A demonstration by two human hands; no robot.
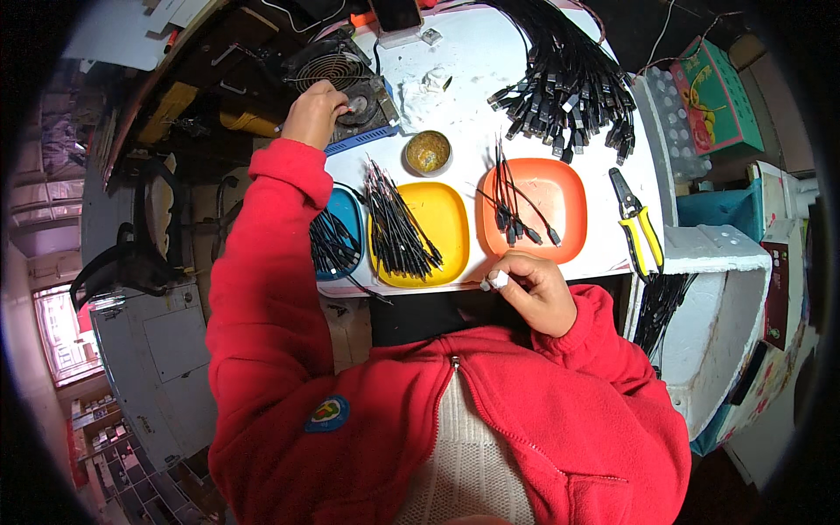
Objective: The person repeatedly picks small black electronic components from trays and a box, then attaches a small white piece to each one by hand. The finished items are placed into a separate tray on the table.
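Note:
My left hand [317, 114] reaches over a fan unit [363, 103] with a round wire grille at the back left. Its fingers are pinched together; what they hold, if anything, is too small to make out. Close to my body, just below the orange tray [573, 210], my right hand [535, 293] is closed with a small white piece [498, 280] at its thumb and fingertips. I cannot tell whether that white is a wrap or a held thing. Several short black cables [507, 206] lie in the orange tray. More fill the yellow tray [442, 223] and the blue tray [350, 206].
A small round cup [428, 153] with brownish-yellow contents stands behind the yellow tray. White crumpled tissue [424, 101] lies beyond it. At the back right hangs a big bundle of black cables [569, 96]. Yellow-handled wire strippers [637, 223] lie at the right edge, above a white foam box [700, 306].

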